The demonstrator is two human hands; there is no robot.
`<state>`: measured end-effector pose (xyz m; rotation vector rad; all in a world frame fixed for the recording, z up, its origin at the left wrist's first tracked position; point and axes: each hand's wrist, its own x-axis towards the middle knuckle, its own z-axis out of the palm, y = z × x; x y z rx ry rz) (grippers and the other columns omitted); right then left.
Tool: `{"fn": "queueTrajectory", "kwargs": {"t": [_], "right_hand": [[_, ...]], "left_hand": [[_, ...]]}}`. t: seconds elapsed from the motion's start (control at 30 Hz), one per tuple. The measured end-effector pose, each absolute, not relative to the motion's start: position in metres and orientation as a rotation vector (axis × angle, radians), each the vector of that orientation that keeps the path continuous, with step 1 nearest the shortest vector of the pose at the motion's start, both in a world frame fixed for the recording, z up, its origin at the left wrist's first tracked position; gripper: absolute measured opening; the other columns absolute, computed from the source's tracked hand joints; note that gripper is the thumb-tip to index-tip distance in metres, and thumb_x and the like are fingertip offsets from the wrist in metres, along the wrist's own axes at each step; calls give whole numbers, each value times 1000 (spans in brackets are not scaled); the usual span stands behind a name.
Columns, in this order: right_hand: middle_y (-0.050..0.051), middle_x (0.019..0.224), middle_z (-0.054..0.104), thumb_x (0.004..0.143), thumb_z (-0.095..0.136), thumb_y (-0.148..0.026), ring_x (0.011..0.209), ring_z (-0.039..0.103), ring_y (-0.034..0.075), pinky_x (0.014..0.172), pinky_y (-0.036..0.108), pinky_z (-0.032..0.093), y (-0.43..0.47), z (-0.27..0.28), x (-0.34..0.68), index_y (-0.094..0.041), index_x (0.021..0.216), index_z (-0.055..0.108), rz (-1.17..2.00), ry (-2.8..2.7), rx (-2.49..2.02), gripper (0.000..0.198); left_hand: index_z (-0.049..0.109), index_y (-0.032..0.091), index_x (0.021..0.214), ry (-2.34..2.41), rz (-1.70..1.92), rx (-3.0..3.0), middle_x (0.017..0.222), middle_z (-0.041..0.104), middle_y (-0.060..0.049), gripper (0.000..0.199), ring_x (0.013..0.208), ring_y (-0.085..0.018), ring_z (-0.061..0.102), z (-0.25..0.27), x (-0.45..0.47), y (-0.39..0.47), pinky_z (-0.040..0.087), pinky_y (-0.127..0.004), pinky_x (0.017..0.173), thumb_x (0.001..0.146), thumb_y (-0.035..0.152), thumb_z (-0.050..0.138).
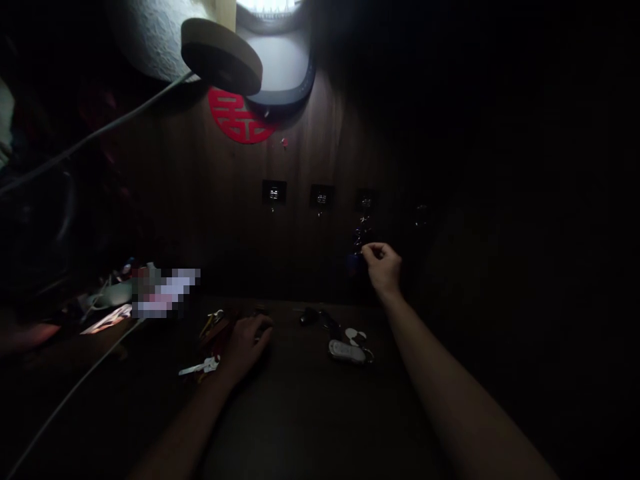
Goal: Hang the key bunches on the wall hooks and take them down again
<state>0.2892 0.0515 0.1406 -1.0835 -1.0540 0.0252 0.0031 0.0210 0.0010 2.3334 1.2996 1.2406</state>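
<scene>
My right hand is raised at the dark upright wood panel, thumb and forefinger pinched together at a small bunch of keys with a dark blue tag. The bunch hangs below the third hook plate; dim light hides its details. Low on the surface lies my left hand, palm down, fingers loosely curved and the thumb apart. Beside and partly under it is a key bunch with a silver key and reddish-brown pieces. Between my hands lie a grey remote fob on a ring and pale round tags.
More hook plates line the panel. Above hang a red round paper cutting and a lit lamp. A round-headed object with a white cable juts in at upper left. Clutter and a blurred-out item lie left.
</scene>
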Motion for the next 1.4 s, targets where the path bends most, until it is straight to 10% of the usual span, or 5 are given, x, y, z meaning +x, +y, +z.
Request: {"fn": "queueTrajectory", "kwargs": {"t": [0.6, 1.4], "right_hand": [[-6, 47, 48, 57, 54, -8, 48, 46, 10, 53, 25, 42, 98, 198, 310, -17, 52, 53, 48, -861, -1125, 10], [1, 66, 61, 60, 62, -39, 61, 55, 15, 59, 30, 45, 35, 86, 274, -18, 70, 60, 308, -1176, -1171, 23]], "left_hand": [[59, 23, 89, 1276, 1201, 2312, 92, 66, -4, 17, 89, -21, 59, 3, 3, 19, 43, -36, 82, 81, 28, 46], [55, 21, 91, 1526, 1832, 1450, 86, 65, -3, 18, 83, -18, 62, 13, -24, 38, 47, -30, 75, 79, 28, 43]]}}
